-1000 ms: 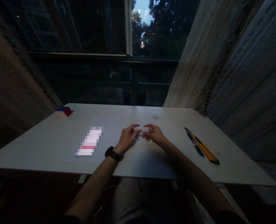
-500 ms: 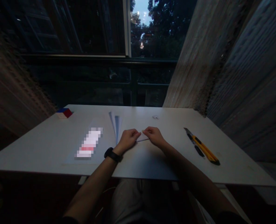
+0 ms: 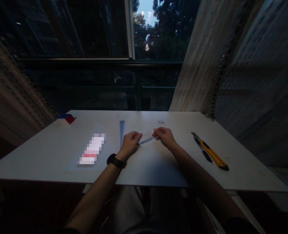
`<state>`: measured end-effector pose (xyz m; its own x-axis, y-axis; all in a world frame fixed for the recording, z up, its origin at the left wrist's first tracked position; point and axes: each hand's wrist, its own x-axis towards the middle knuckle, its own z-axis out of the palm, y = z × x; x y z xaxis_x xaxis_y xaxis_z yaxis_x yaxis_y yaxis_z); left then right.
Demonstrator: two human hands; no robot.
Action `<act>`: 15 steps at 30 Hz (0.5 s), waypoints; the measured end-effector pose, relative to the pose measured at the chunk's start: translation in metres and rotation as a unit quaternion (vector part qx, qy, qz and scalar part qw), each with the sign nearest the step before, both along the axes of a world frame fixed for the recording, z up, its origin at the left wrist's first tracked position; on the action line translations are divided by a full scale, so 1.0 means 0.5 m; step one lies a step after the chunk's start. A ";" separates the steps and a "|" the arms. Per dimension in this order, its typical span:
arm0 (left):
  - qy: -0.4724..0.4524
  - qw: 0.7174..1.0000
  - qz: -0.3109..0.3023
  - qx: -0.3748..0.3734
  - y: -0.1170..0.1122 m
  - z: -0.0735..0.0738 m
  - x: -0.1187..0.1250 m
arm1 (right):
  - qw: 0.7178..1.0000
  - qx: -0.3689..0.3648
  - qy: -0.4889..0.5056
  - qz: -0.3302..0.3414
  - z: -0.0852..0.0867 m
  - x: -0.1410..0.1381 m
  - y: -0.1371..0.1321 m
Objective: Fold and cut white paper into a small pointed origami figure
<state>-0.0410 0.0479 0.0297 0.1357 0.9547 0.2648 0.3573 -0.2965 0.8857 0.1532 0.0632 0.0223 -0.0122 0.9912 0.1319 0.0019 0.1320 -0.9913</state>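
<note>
A small piece of white paper is stretched between my two hands above the table. My left hand, with a black watch on its wrist, pinches the paper's left end. Its right end is between the closed fingertips of my right hand. The paper's near edge looks darker and may be folded. Just left of my left hand lies a narrow bluish-white paper strip, its lower end hidden behind that hand.
A blurred-out bright rectangle lies at left on the white table. A red, blue and white cube sits at the far left. On the right are a yellow utility knife and a smaller black cutter. Behind them is a thin dark loop.
My hands have moved apart, baring more of the paper between them. To the left, two fanned paper pieces showed before; one narrow strip shows now.
</note>
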 end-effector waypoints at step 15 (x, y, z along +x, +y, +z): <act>0.043 0.998 -0.033 0.009 -0.005 -0.001 0.012 | 0.993 0.008 0.022 0.112 -0.005 -0.030 -0.019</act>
<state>-0.0349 0.0453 0.0294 0.2214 0.9379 0.2672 0.4103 -0.3381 0.8470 0.1379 0.0539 0.0199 -0.2269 0.9619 0.1528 -0.0734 0.1395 -0.9875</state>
